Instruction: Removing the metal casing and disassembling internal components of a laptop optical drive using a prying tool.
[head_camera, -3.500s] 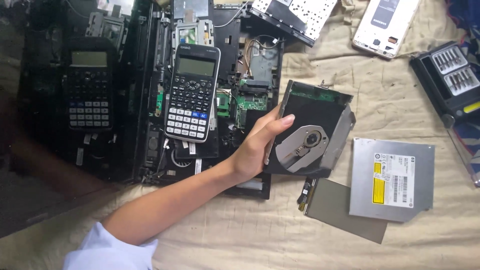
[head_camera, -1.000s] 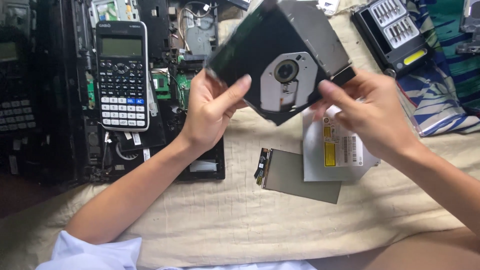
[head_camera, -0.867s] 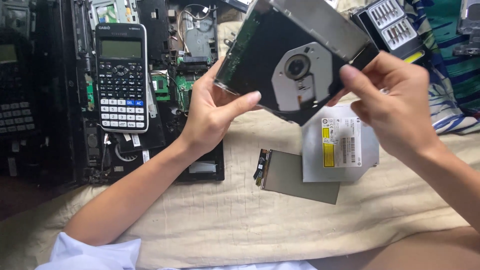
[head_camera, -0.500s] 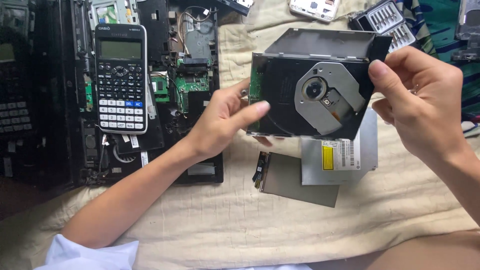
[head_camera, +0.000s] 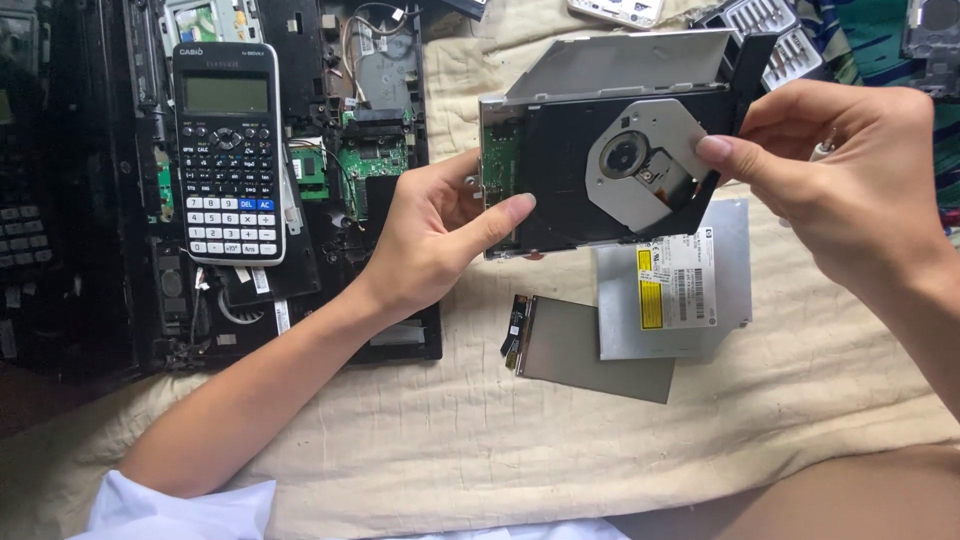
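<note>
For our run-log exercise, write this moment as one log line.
left hand: grips optical drive | right hand: grips drive tray end | below: second drive on cloth

Opened optical drive (head_camera: 610, 170) between left hand (head_camera: 435, 235) and right hand (head_camera: 850, 180), above cloth (head_camera: 480, 440).

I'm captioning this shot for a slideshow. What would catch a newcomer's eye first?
First, the opened optical drive held up at centre between the left hand and right hand, its silver spindle exposed. Next, the dark calculator lying on the gutted laptop at left.
</note>
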